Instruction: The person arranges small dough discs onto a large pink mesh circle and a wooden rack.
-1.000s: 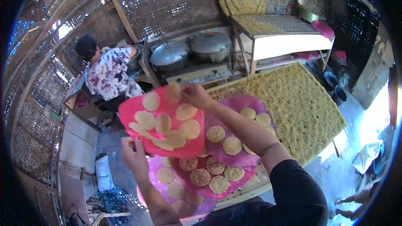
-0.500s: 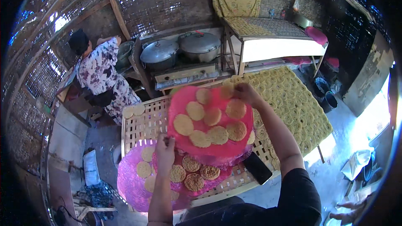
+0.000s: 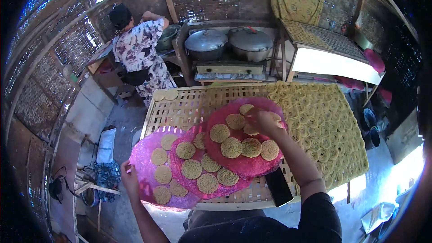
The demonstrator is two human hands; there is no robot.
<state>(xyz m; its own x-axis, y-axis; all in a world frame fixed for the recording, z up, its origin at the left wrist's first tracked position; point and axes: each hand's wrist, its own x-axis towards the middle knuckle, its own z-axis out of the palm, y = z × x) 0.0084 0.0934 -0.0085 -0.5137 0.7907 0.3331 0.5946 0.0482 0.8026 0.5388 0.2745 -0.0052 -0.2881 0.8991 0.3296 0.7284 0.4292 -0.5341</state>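
Fingertips of the right hand [image 3: 264, 121] are hard to make out; they curl down onto a cake at 12 o'clock on the top tray [image 3: 245, 164], but a firm grip cannot be told. Trays overlap, so each lower one is partly hidden: a red middle tray [image 3: 189, 184] and a purple tray [image 3: 141, 164] at 8 o'clock. All are round, flat and woven-looking, carrying thin, lacy, tan round cakes [image 3: 231, 147]. Left hand [image 3: 129, 176] pinches the purple tray's rim at 9 o'clock, fingers closed on the edge, forearm rising from 6 o'clock. Trays rest on a slatted bamboo rack [image 3: 189, 103]; at 3 o'clock yellow coiled cakes [image 3: 326, 126] cover it. A dark phone [image 3: 279, 186] lies at 5 o'clock.
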